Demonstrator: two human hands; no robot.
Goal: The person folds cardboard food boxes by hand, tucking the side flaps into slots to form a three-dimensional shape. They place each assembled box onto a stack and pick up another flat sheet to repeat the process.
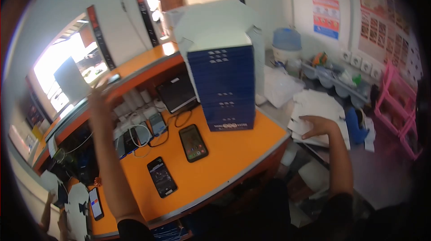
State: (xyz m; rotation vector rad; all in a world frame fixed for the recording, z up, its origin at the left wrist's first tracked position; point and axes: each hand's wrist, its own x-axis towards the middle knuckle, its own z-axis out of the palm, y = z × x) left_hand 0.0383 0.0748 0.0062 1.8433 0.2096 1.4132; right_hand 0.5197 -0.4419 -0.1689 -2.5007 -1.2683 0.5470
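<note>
On the orange counter (233, 151) I can make out a phone (194, 143) showing app icons, a second phone (162, 177) with a dark screen just beside it, and a third phone (95, 204) well apart at the left end. Behind them I have a black monitor (176, 93) in view. Over to the right on my feed I get a white plastic bag (279, 86), a grey tray (336, 81), a blue water jug (287, 39) on a pale base (286, 57), wall sockets (356, 61), a small poster (326, 16), a larger poster (384, 21) and a pink rack (389, 122)

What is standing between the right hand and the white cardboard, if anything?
Nothing visible does: the right hand appears to lie directly on the white cardboard, with no object showing between them.
</note>
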